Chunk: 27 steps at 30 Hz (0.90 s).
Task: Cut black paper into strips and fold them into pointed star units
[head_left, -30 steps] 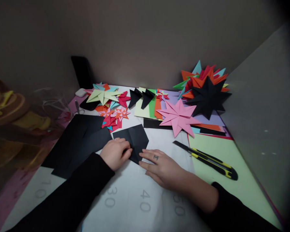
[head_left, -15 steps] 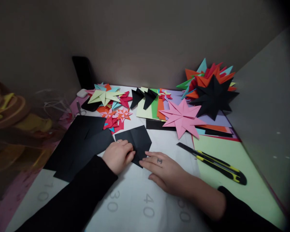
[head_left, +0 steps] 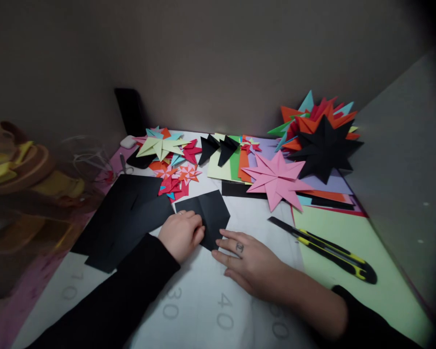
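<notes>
A black paper piece (head_left: pixel 213 213) with a centre crease lies on the white numbered sheet (head_left: pixel 196 300), its upper edge angled. My left hand (head_left: pixel 183 235) presses on its lower left part with curled fingers; the fingertips are partly hidden. At its lower right edge lies my right hand (head_left: pixel 245 259), palm down, with fingers spread and their tips touching the paper's edge. Larger black paper sheets (head_left: pixel 119 218) lie to the left, beside my left sleeve.
A utility knife (head_left: pixel 327 249) rests on pale green paper (head_left: pixel 385 295) at the right. Behind are a pink paper star (head_left: pixel 276 178), a black star (head_left: pixel 325 148), two folded black pieces (head_left: pixel 227 149), small coloured stars (head_left: pixel 162 147) and a leaning phone (head_left: pixel 130 111).
The view has shifted slightly, so everything sits a little further right. Both hands keep nearly the same place on the black paper.
</notes>
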Each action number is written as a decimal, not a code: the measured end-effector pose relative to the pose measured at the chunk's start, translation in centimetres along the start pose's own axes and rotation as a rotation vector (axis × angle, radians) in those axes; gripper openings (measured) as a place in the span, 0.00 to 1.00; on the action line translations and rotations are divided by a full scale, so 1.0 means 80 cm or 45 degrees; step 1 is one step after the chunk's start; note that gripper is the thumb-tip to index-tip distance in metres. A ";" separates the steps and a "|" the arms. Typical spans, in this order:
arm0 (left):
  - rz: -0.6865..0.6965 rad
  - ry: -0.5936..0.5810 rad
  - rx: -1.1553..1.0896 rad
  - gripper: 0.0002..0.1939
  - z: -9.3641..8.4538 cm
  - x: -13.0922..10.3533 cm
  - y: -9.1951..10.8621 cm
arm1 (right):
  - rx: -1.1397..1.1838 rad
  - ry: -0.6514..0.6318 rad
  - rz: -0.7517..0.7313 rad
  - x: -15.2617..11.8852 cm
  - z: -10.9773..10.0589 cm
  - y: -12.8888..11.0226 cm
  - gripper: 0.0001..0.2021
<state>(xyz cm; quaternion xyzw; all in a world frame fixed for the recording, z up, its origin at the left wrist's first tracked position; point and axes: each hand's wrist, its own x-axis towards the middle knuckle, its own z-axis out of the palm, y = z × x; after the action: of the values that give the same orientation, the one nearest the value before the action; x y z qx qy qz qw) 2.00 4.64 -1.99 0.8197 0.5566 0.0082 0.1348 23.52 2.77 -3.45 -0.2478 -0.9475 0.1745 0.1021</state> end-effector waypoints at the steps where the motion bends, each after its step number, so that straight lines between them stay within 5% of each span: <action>1: -0.011 0.004 0.006 0.10 0.000 0.000 0.000 | -0.008 -0.004 -0.005 -0.001 0.001 0.000 0.18; 10: -0.095 0.043 0.084 0.10 0.003 -0.006 0.007 | -0.103 -0.191 -0.098 -0.012 0.003 -0.004 0.25; 16: -0.265 0.072 0.279 0.14 0.007 -0.016 0.002 | -0.062 -0.209 -0.038 -0.008 0.002 -0.011 0.22; 27: -0.288 0.031 0.477 0.11 -0.016 -0.022 -0.014 | 0.038 -0.249 0.031 -0.002 -0.010 -0.013 0.22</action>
<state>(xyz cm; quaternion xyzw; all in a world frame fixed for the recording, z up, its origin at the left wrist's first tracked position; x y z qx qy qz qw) 0.07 3.68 -0.76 0.7627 0.6384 -0.1005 -0.0267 23.43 2.08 -2.37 -0.2397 -0.9471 0.2132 0.0106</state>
